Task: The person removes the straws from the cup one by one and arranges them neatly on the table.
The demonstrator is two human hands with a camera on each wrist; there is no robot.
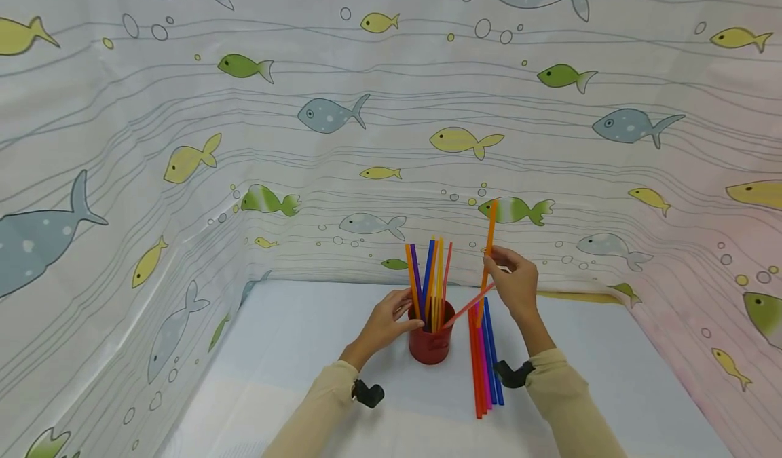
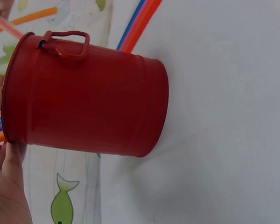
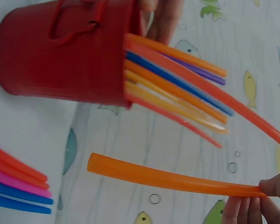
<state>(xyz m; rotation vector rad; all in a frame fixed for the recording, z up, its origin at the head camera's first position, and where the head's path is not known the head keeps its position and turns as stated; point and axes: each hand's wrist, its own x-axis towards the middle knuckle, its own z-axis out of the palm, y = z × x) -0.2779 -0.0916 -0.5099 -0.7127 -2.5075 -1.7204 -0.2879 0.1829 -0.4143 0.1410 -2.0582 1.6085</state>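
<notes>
A red metal bucket (image 1: 430,347) with a small side handle stands upright on the white table. Several drinking straws (image 3: 177,86) in orange, purple, blue, yellow and red stick out of it. My left hand (image 1: 386,319) grips the bucket near its rim, thumb and fingers on different sides. To the right, my right hand (image 1: 516,283) pinches one orange straw (image 3: 172,180) near its upper part and holds it upright in the air, apart from the bucket. A red straw (image 1: 467,306) leans out of the bucket towards the right hand; whether they touch, I cannot tell.
Right of the bucket, several red, pink and blue straws (image 1: 486,370) lie side by side on the white table (image 1: 293,376). A fish-patterned curtain (image 1: 391,91) encloses the table at the back and sides. Each wrist wears a black device (image 1: 369,394).
</notes>
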